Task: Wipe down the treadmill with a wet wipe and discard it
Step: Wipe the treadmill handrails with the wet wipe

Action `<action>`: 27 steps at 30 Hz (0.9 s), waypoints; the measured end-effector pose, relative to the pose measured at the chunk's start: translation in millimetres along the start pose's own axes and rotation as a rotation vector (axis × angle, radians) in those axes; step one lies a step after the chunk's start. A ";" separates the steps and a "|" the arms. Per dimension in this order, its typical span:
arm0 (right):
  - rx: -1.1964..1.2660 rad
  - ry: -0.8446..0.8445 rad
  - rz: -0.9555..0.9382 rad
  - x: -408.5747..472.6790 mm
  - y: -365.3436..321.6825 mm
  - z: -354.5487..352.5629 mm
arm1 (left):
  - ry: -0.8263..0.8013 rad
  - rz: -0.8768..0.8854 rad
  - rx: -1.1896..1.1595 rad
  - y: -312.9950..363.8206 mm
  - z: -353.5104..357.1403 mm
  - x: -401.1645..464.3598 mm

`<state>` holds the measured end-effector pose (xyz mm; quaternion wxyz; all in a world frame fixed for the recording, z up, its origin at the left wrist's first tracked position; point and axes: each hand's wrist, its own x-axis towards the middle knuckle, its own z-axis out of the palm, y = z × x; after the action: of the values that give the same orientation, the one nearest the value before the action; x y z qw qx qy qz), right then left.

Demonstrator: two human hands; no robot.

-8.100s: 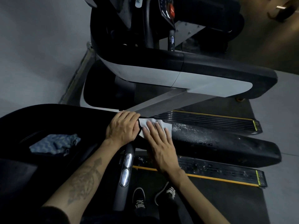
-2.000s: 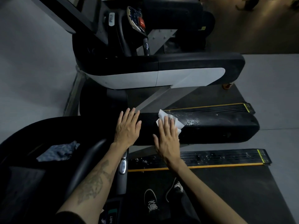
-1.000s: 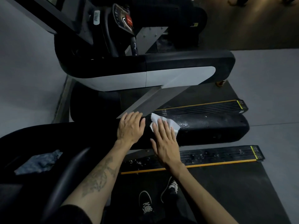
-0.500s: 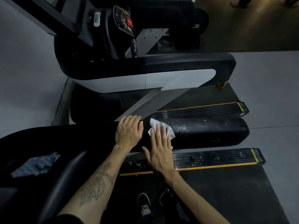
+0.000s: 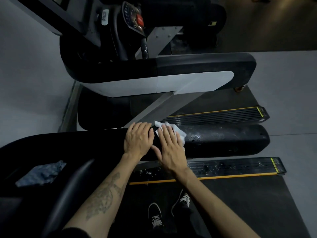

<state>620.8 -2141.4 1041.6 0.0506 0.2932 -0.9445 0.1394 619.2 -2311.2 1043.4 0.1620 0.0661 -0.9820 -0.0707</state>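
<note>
The white wet wipe (image 5: 173, 130) lies flat on top of the treadmill's black side handrail (image 5: 223, 140), pinned under the right hand (image 5: 169, 148). That hand's fingers are straight and spread, palm down, pressing the wipe to the rail; its crumpled edges stick out beyond the fingertips and to the right. Just past the wipe the rail's surface glistens with small wet specks.

The left hand (image 5: 137, 138) rests on the same rail, just beside the right hand, its fingers bent loosely over the far edge and holding nothing (the fingertips themselves drop out of sight behind the rail).

Below the rail runs the ribbed side strip with a yellow line (image 5: 223, 169), also speckled with droplets, and next to it the dark running belt (image 5: 240, 203), where two black shoes with white laces (image 5: 169, 212) stand.

To the left, in the shadowed console tray (image 5: 20, 152), lies a crumpled blue patterned cloth (image 5: 41, 174); the light is too dim to tell whether the tray holds anything else.

Beyond the rail stands a second treadmill (image 5: 171, 79) with a red button (image 5: 139, 20) on its console.
</note>
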 end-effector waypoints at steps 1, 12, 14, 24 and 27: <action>0.010 -0.018 -0.037 7.6 8.6 -1.7 | 0.003 0.002 -0.003 -0.3 -0.1 0.2; 0.158 -0.053 0.079 18.1 -7.5 -6.4 | 0.014 0.017 -0.012 -2.2 2.9 -0.3; 0.114 -0.074 0.047 38.7 8.3 -12.6 | 0.022 0.032 -0.011 -2.9 2.4 -0.1; 0.104 -0.035 0.041 37.3 11.3 -10.6 | 0.039 0.027 -0.024 -2.4 1.1 -0.2; 0.006 -0.089 0.061 56.6 28.3 -17.3 | 0.029 0.024 -0.020 -2.3 0.9 0.2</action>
<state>558.3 -2144.5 1061.5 0.0031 0.2705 -0.9538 0.1307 618.9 -2313.3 1042.2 0.1777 0.0535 -0.9796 -0.0774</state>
